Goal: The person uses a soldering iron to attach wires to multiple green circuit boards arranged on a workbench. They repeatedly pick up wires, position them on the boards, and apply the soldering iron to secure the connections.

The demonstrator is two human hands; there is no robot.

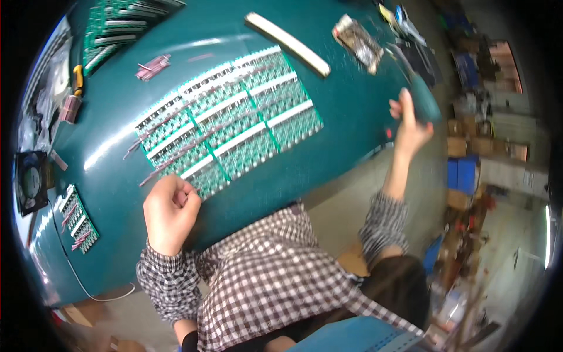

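Several green circuit boards (234, 139) lie edge to edge in a block on the table, with white strips and rows of small parts. Thin pinkish-brown strips (170, 163) rest across them, their ends poking past the left edge. At the block's near left corner, my left hand (170, 212) is closed, fingertips pinched together; whatever they hold is hidden. My right hand (410, 132) is raised over the table's right edge, away from the boards. Its index finger is stretched out and the thumb stands apart, with nothing seen in it.
A long pale bar (287, 44) lies behind the boards, beside a clear plastic bag (359, 44). More boards (114, 29) stand far left; a smaller board (79, 220) lies near left. Pinkish sticks (153, 67), a black fan (31, 182) and a cable (88, 290) are leftward.
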